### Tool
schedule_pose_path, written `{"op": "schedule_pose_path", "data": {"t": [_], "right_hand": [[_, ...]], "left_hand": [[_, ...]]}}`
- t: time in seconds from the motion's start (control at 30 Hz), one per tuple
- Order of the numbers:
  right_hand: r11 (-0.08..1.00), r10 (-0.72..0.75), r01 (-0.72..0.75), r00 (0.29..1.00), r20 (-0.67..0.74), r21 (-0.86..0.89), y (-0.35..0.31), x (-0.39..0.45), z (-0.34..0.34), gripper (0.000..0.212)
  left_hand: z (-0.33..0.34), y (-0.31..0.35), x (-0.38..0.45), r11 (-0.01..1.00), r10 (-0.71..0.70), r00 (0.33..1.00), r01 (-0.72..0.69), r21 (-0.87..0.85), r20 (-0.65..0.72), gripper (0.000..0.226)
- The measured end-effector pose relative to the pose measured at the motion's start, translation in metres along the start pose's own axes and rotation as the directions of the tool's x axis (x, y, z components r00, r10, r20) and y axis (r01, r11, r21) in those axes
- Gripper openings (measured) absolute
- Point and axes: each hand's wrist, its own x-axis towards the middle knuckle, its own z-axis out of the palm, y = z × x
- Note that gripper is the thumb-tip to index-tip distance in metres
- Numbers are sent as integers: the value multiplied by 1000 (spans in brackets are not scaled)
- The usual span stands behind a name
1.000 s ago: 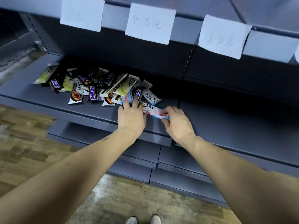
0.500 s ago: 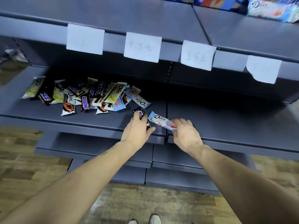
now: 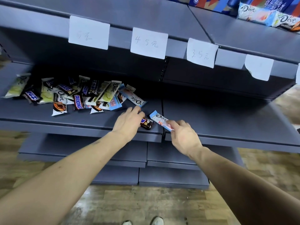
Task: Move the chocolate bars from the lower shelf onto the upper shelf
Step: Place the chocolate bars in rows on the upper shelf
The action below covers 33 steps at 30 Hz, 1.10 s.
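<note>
A heap of chocolate bars (image 3: pixel 78 95), Dove and Snickers among them, lies on the left half of the grey lower shelf (image 3: pixel 81 120). My left hand (image 3: pixel 128 122) grips a small dark brown bar (image 3: pixel 146 123) near the shelf's front edge. My right hand (image 3: pixel 183 135) pinches one end of a pale blue and pink Dove bar (image 3: pixel 159 119), which is lifted a little off the shelf. The upper shelf (image 3: pixel 146 15) runs above, with Dove bars (image 3: pixel 266 17) lying on it at the far right.
White paper price tags (image 3: pixel 149 43) hang from the upper shelf's front edge. Blue boxes (image 3: pixel 211 3) stand at the back of the upper shelf. More grey shelves (image 3: pixel 81 148) jut out below. Wooden floor and my shoes (image 3: pixel 142 222) are underneath.
The view has tilted up, so the upper shelf now shows. My left hand has drawn a dark bar out of the heap. My right hand has lifted the Dove bar off the shelf.
</note>
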Motion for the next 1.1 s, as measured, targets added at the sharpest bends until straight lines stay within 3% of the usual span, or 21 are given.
{"op": "schedule_pose_path", "data": {"t": [0.17, 0.3, 0.4, 0.57, 0.83, 1.1], "right_hand": [[996, -49, 52, 998, 41, -70, -1, -1, -8, 45], [992, -19, 30, 996, 83, -126, -3, 1, -22, 50], [992, 53, -48, 998, 42, -120, -4, 3, -27, 48], [985, 80, -82, 997, -16, -149, -3, 2, -31, 38], [996, 71, -75, 994, -89, -45, 9, -14, -43, 42], [1000, -11, 6, 990, -140, -30, 31, -41, -60, 45]], "left_hand": [[-3, 1, -6, 954, -10, 978, -52, -294, -207, 39], [-12, 0, -11, 801, -137, 978, 15, -599, -159, 58], [-10, -7, -12, 720, -136, 983, 11, -693, -125, 49], [-9, -11, -17, 676, -169, 982, 55, -735, -82, 38], [-13, -2, -30, 727, -199, 980, 138, -672, -14, 33], [-29, 39, -41, 890, -230, 967, 165, -425, -106, 26]]}}
